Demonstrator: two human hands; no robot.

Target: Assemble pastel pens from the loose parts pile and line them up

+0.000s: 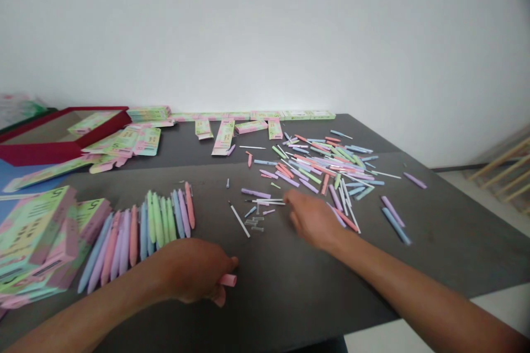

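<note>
A pink pen barrel (228, 280) sticks out of my left hand (194, 270), whose fingers are wrapped round it above the front of the table. My right hand (312, 218) is closed at the right-hand ends of some white pen refills (267, 201); its fingertips are partly hidden. Clear plastic pieces (254, 223) and another white refill (239, 219) lie between the hands. Beyond my right hand spreads a loose pile of pastel pen parts and refills (331, 162). Left of centre, a row of pastel pens (133, 234) lies side by side behind my left forearm.
Printed pastel boxes (45, 226) are stacked at the left edge. Behind them are flattened cartons (128, 143) and a red tray (62, 149) with a box in it. More cartons (223, 138) line the wall. Loose barrels (395, 224) lie near the table's right edge.
</note>
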